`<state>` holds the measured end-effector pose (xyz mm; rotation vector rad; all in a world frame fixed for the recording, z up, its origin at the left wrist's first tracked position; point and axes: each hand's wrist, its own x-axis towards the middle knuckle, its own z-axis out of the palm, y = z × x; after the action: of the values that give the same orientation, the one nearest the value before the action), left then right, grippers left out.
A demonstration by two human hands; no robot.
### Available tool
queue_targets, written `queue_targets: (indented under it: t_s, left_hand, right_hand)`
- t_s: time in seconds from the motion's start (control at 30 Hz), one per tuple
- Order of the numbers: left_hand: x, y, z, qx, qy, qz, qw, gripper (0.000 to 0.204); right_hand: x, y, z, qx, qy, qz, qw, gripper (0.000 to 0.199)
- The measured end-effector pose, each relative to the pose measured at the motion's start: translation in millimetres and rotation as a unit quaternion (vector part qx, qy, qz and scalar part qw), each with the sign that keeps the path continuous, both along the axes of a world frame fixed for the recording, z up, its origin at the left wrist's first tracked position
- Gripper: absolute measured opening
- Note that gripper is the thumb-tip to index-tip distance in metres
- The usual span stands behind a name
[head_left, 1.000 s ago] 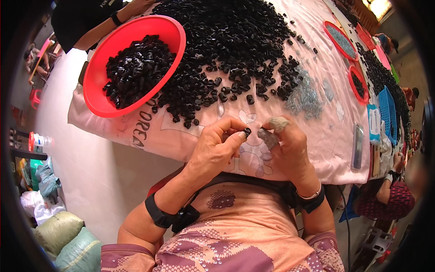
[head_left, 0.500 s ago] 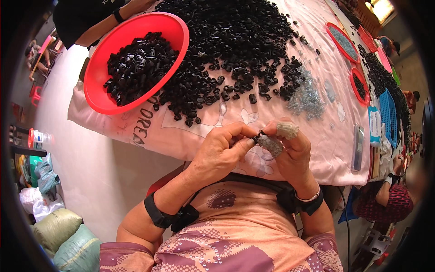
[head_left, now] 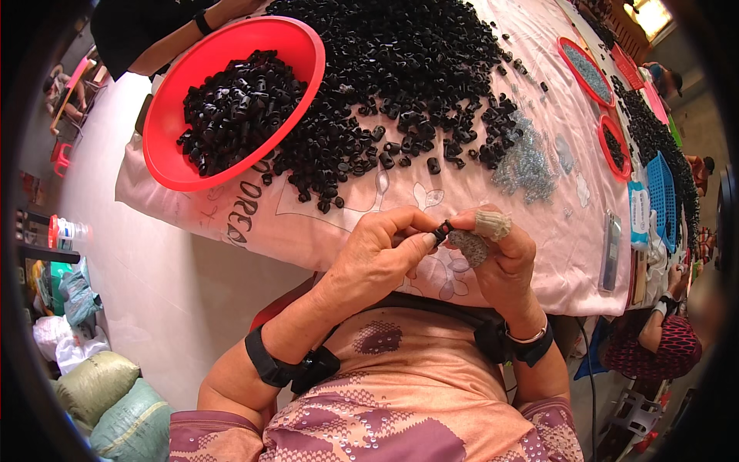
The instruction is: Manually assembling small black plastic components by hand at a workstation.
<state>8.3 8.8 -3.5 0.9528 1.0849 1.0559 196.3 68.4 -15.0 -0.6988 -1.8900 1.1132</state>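
Observation:
My left hand [head_left: 379, 258] pinches a small black plastic part [head_left: 442, 232] between thumb and forefinger, above the near edge of the cloth-covered table. A spot of red shows on this part. My right hand [head_left: 508, 262] meets it from the other side, with curled fingers and a fingertip against it. Fabric covers, one beige [head_left: 493, 225] and one grey [head_left: 469, 248], wrap two of the right digits. Whether those fingers hold another tiny piece is hidden. Beyond my hands spreads a big heap of similar black plastic parts [head_left: 408, 69], with a scatter of tiny clear glinting pieces [head_left: 525, 169] at its right.
A red basin [head_left: 163, 154] of black parts tilts at the left, beside another person's arm [head_left: 173, 45]. Smaller red trays [head_left: 563, 48], a blue basket [head_left: 660, 189] and a phone-like slab [head_left: 609, 254] lie to the right. Full sacks [head_left: 100, 381] stand on the floor at lower left.
My right hand has shifted slightly right, its covered digits drawing back from the black part. More of that part now shows in my left fingers, including the red spot.

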Motion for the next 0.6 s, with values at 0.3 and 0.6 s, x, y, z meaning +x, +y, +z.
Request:
queue_targets:
  t_s: [0.3, 0.6]
  left_hand:
    - [-2.3, 0.9, -5.6, -0.094, -0.150, -0.021, 0.984, 0.020]
    - [-1.8, 0.4, -2.4, -0.068, -0.111, -0.020, 0.991, 0.021]
  right_hand:
    - [3.8, 7.1, 6.5, -0.004, -0.029, 0.030, 0.999, 0.022]
    - [-0.2, 1.0, -2.0, -0.071, 0.030, 0.023, 0.997, 0.021]
